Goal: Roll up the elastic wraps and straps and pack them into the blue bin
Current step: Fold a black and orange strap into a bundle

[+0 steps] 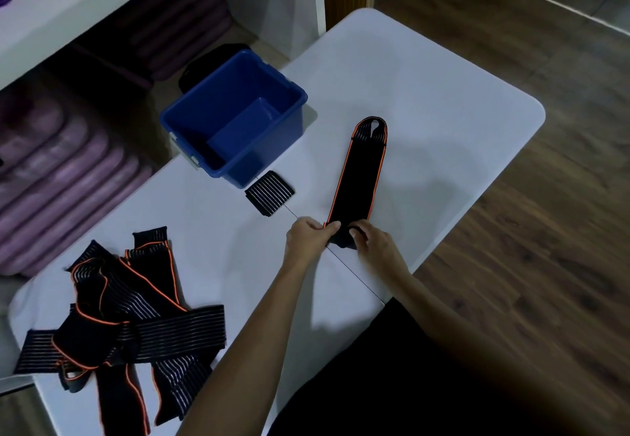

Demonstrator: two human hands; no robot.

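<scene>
A long black elastic wrap with orange edges (358, 176) lies flat on the white table (426, 101), its looped end pointing away from me. My left hand (308, 236) and my right hand (373, 239) both pinch its near end, which is curled into a small roll. The blue bin (191, 122) stands behind and to the left, with nothing visible inside. A small black folded striped band (270, 193) sits just in front of the bin. A tangled pile of several black wraps and straps (126, 319) lies at the table's left near corner.
The table's right edge drops to a wooden floor (545, 265). Beyond the table's left side, a white shelf unit holds stacked purple mats (58, 176). A dark round object (204, 64) sits behind the bin.
</scene>
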